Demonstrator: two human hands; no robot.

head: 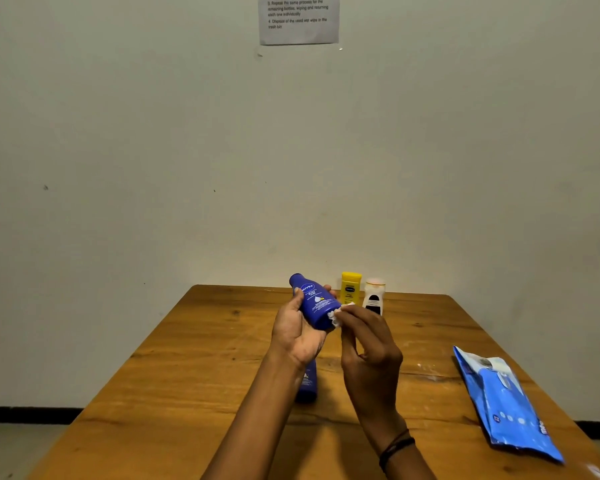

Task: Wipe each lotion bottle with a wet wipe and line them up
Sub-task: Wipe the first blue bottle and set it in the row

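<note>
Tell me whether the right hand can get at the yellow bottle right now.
Probably yes: the yellow bottle stands just beyond the right hand with nothing between them. But that hand pinches the wet wipe against the blue bottle held in the left hand, so it isn't free to grip.

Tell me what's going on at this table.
A person's left hand holds a blue Nivea bottle tilted above the wooden table while the right hand pinches a white wet wipe against its base. Another blue bottle sits behind the left wrist; a yellow bottle and a white bottle stand at the far edge. A blue wipes pack lies on the right.
</note>
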